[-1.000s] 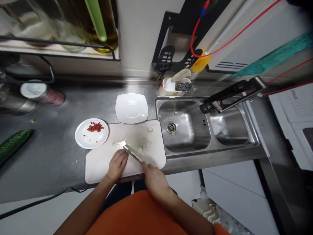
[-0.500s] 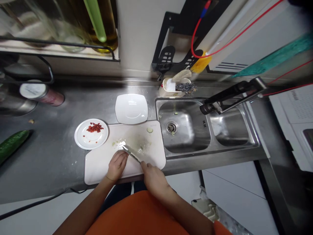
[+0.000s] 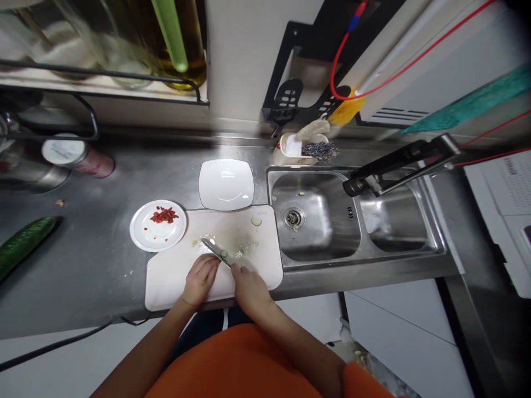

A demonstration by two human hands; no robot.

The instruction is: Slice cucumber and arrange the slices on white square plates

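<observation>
My right hand (image 3: pixel 251 287) is closed around the handle of a kitchen knife (image 3: pixel 212 247), its blade pointing up and left over the white cutting board (image 3: pixel 174 282). Close beside the blade, my left hand (image 3: pixel 202 278) has its fingers curled down to the board; whatever they hold is hidden under them. A small green ring-shaped slice (image 3: pixel 224 254) lies against the blade. The board is wet, with tiny green bits on it. Near its upper right corner rests a pale round slice (image 3: pixel 256 221), green at the edge.
A round white plate (image 3: pixel 139 229) with chopped red pieces (image 3: pixel 164 214) overlaps the board's left corner. Behind the board stands a squarish white plate (image 3: pixel 226 185). A double sink (image 3: pixel 317 221) with a black tap (image 3: pixel 385 163) is at right. A cucumber (image 3: pixel 27 240) lies far left.
The knife has shifted left and now lies across the board beside my left fingers, and the green ring shows at its blade. My right hand has moved slightly left and up.
</observation>
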